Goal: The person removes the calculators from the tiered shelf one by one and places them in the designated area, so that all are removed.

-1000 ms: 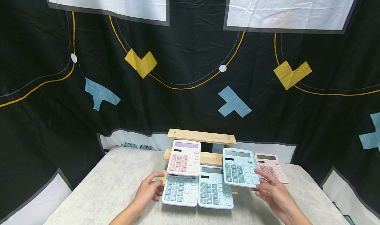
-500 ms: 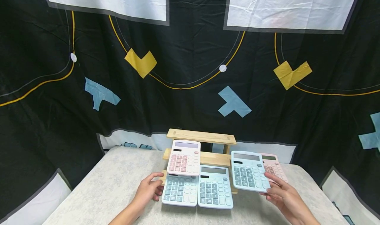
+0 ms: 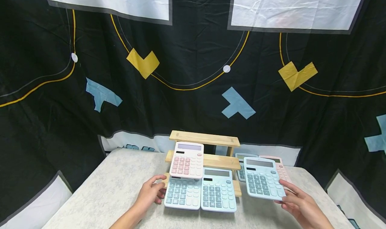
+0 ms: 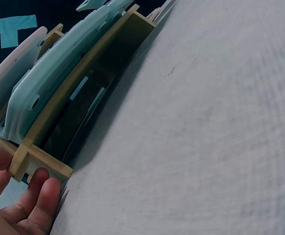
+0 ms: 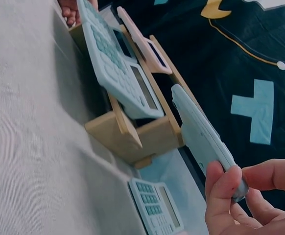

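Observation:
In the head view my right hand [image 3: 303,204] pinches a light blue calculator [image 3: 261,180] by its lower right corner, beside the tiered wooden rack [image 3: 221,161]. The right wrist view has this calculator edge-on, thumb and fingers on its end, raised above the table. My left hand [image 3: 150,190] grips the rack's left end; the left wrist view shows thumb and fingers around its wooden corner. On the rack, a white-and-pink calculator [image 3: 186,160] leans on the middle tier. Two light blue calculators, one left [image 3: 183,195] and one right [image 3: 219,192], lean side by side on the lowest tier.
Behind the held calculator, another blue calculator [image 3: 240,170] and a pink calculator [image 3: 281,170] lie on the table to the right of the rack. The grey table [image 3: 114,182] ends at a dark patterned cloth [image 3: 187,111] hanging behind it.
My right hand has carried its blue calculator rightward and slightly down, off the rack's right end, uncovering the blue calculator behind. My left hand and the rack stay put.

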`<action>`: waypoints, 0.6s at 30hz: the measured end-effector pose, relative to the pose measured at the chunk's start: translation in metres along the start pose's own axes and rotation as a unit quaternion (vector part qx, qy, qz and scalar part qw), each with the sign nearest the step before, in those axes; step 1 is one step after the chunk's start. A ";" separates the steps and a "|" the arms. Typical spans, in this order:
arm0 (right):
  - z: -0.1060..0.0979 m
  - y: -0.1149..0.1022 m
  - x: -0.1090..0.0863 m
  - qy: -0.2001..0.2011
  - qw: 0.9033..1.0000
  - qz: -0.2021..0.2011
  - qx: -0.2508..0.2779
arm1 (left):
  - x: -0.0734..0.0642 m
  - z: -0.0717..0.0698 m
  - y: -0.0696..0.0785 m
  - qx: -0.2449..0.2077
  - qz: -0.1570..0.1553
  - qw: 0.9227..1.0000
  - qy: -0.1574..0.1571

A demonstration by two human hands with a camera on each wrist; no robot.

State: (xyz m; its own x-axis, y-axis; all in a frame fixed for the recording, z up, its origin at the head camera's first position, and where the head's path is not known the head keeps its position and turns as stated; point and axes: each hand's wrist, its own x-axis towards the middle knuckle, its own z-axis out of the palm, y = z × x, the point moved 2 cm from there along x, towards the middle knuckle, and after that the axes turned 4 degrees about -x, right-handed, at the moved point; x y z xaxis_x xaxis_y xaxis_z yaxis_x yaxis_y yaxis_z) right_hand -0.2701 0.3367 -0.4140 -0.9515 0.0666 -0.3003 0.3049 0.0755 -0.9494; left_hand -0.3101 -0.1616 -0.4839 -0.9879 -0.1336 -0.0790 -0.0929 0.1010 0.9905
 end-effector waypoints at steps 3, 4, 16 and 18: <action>-0.009 0.003 0.001 0.005 1.000 0.008 -0.008 | 0.000 0.000 0.000 -0.002 0.001 1.000 -0.001; -0.012 0.004 0.001 0.004 1.000 0.010 -0.010 | 0.000 0.001 0.000 -0.002 0.002 1.000 -0.001; -0.045 0.018 0.007 -0.011 1.000 0.028 -0.007 | 0.000 0.001 0.000 -0.003 0.008 1.000 0.003; -0.049 0.020 0.007 -0.015 0.999 0.032 -0.001 | -0.001 0.001 0.000 -0.003 0.010 1.000 0.003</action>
State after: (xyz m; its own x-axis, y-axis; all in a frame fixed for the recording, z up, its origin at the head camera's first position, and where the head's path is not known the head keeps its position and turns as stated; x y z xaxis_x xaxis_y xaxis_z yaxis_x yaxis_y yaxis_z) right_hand -0.2689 0.3874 -0.4305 -0.9309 0.0409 -0.3631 0.3652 0.0741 -0.9280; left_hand -0.3096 -0.1602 -0.4840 -0.9888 -0.1372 -0.0581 -0.0718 0.0970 0.9927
